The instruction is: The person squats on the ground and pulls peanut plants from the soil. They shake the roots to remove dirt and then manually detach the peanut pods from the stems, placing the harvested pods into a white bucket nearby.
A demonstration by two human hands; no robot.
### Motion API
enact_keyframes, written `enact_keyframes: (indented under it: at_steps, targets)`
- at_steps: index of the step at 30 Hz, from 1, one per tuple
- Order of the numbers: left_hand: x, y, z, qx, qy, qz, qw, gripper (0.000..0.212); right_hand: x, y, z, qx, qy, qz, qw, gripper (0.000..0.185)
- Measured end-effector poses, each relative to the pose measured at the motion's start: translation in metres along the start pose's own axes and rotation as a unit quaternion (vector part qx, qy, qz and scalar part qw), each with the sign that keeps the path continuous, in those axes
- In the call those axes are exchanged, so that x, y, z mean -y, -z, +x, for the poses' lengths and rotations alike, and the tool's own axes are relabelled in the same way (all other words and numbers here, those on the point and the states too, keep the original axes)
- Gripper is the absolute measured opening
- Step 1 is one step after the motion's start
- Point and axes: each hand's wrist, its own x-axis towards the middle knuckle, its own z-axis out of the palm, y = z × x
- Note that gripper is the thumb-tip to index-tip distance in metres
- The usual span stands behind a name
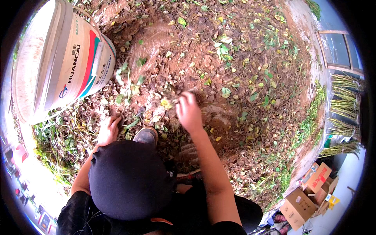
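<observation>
My left hand (108,130) is low at the left, close to the leaf-covered soil, with its fingertips closed at the base of a blurred leafy green stem (129,85). The stem rises from the fingers toward the paint bucket (76,64). My right hand (189,113) is to the right of it, fingers curled and blurred by motion. Its fingertips meet dry brown leaves and a yellow leaf (166,103); whether they grip any is unclear. Between the hands shows the toe of a dark shoe (146,136).
Brown and green fallen leaves (249,73) cover the reddish soil. Cut greenery (63,147) is heaped at the left below the bucket. Along the right edge are a wooden frame (337,66), bundled dry stalks (342,102) and cardboard boxes (298,207). My dark cap (129,182) blocks the lower middle.
</observation>
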Motion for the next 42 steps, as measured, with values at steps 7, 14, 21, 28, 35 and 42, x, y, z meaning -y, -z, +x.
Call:
enact_keyframes:
  at_steps: [7, 14, 21, 28, 35, 42]
  targets:
    - [0.003, 0.027, -0.027, -0.030, 0.074, 0.053, 0.995, 0.036, -0.007, 0.038, 0.019, -0.176, -0.012, 0.102, 0.979, 0.019]
    - [-0.069, 0.003, 0.075, 0.005, -0.223, -0.077, 0.972, 0.041, -0.052, 0.034, 0.034, -0.178, -0.097, -0.106, 0.973, 0.048]
    - [-0.127, -0.025, 0.133, 0.015, -0.285, -0.175, 0.942, 0.057, 0.061, -0.015, 0.045, -0.055, 0.110, 0.179, 0.976, 0.033]
    - [-0.073, -0.027, 0.151, -0.011, -0.144, -0.036, 0.989, 0.061, 0.021, 0.018, 0.037, -0.093, 0.118, 0.190, 0.970, 0.018]
    - [-0.021, -0.032, 0.128, -0.026, 0.015, 0.081, 0.996, 0.059, -0.119, 0.158, 0.121, -0.186, -0.112, -0.112, 0.970, 0.056]
    - [-0.047, -0.020, 0.137, -0.078, -0.067, 0.003, 0.995, 0.056, -0.062, 0.085, 0.123, 0.009, -0.070, -0.135, 0.988, 0.072]
